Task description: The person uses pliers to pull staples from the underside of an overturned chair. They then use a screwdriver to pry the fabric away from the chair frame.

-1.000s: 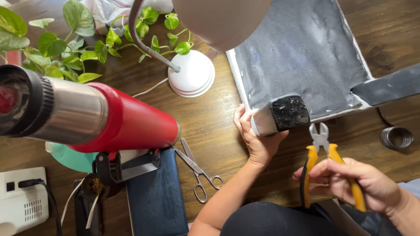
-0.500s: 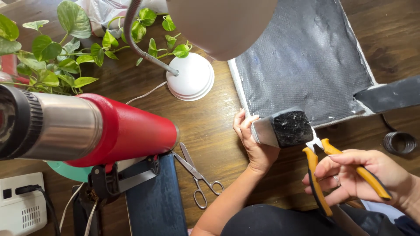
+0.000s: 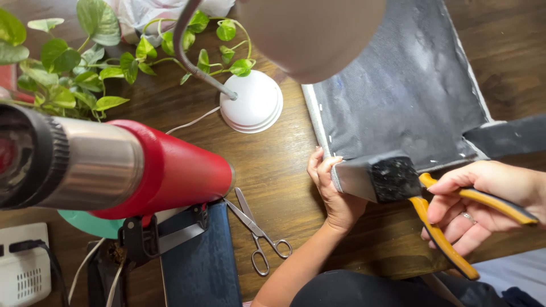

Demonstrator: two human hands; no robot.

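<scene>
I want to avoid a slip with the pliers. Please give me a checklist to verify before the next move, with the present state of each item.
1. Left hand holds the block firmly: ok, fingers wrap its pale end.
2. Right hand grips the pliers: ok, handles spread between the fingers.
3. Plier jaws placed on the block's black end: cannot tell, the block hides them.
4. Left fingers away from the jaws: ok, they sit at the opposite end.
5. Scissors out of the way: ok, lying beside the forearm, apart from it.
6. Heat gun off: cannot tell.
</scene>
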